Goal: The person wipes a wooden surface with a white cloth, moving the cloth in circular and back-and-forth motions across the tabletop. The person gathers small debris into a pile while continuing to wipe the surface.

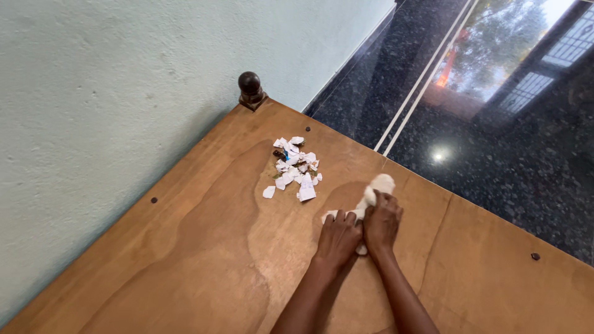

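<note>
On the brown plywood tabletop, left hand and right hand both clamp one crumpled white cloth — best kept flat, pressed firmly — just beside the pile of torn white paper scraps.

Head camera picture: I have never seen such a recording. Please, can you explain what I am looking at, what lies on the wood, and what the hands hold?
This is one picture from a camera worn on a person's head, looking down. No machine is here, only two bare hands. The left hand and the right hand press together on a white cloth. They rest on a brown wooden board with a dark round knob at its corner. A pile of torn paper scraps lies nearby, apart from the hands. A pale wall and a dark shiny floor surround it.
</note>
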